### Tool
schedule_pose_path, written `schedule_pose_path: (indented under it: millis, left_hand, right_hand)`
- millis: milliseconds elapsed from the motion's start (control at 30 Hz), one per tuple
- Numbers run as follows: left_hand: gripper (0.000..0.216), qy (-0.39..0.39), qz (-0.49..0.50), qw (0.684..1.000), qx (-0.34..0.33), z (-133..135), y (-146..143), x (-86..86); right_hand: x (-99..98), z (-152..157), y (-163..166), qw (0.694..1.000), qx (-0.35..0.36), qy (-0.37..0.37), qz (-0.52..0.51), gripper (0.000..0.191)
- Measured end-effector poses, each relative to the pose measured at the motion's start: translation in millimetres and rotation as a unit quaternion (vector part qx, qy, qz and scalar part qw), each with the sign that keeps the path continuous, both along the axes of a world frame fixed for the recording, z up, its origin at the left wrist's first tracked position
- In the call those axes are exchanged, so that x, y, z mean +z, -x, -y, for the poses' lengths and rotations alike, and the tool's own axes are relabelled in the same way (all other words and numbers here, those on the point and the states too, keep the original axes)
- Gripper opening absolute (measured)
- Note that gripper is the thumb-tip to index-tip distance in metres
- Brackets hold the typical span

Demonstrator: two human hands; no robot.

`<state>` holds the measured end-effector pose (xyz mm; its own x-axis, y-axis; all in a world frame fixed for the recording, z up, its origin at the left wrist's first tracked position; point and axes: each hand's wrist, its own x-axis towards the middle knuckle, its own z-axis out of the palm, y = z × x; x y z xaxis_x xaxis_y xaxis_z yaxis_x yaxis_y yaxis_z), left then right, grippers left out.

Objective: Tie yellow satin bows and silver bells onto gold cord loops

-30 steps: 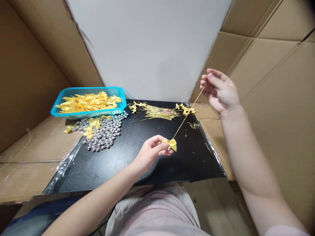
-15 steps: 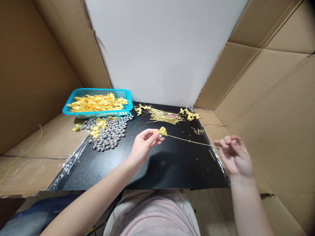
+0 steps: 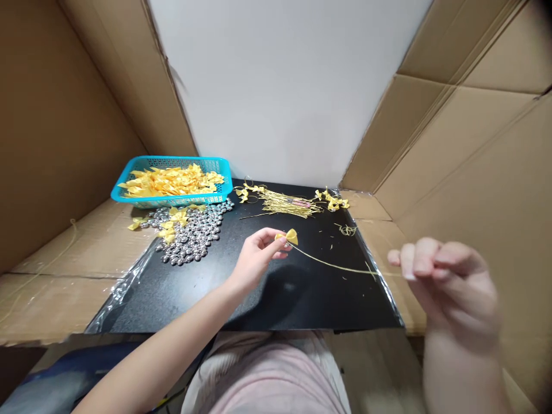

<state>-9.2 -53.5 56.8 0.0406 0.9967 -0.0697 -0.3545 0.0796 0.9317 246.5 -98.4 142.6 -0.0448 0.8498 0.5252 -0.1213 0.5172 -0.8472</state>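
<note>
My left hand pinches a yellow ribbon bow above the black table, with a small silvery bead partly showing under the fingers. From the bow a thin gold cord runs to the right in a shallow sag. Its far end goes to my right hand, which is closed with thumb and finger pressed together and somewhat blurred. Behind my hands lies a bundle of cut gold cords with a pinkish-handled tool on top. Silver beads are spread left of my left hand, several yellow bows among them.
A turquoise basket full of yellow bows stands at the back left. Bows with cords lie at the back right, near a small tangle of cord scraps. Cardboard walls flank the black table.
My right hand has moved right and closer to the camera, drawing the cord out longer. The cord now sags slightly. My left hand with the bow has shifted a little right.
</note>
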Motion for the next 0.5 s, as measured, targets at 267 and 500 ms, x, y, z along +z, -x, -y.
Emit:
schedule_pose_path:
  millis: [267, 500]
  left_hand:
    - [0.025, 0.033, 0.026, 0.99, -0.134, 6.4, -8.4, -8.2]
    - [0.023, 0.022, 0.036, 0.984, -0.171, 9.8, -9.7, -8.7]
  right_hand:
    - [57.1, -66.7, 34.9, 0.998, 0.034, -0.051, 0.006, 0.011]
    - [77.0, -89.1, 41.0, 0.999, 0.023, -0.022, -0.011, 0.009]
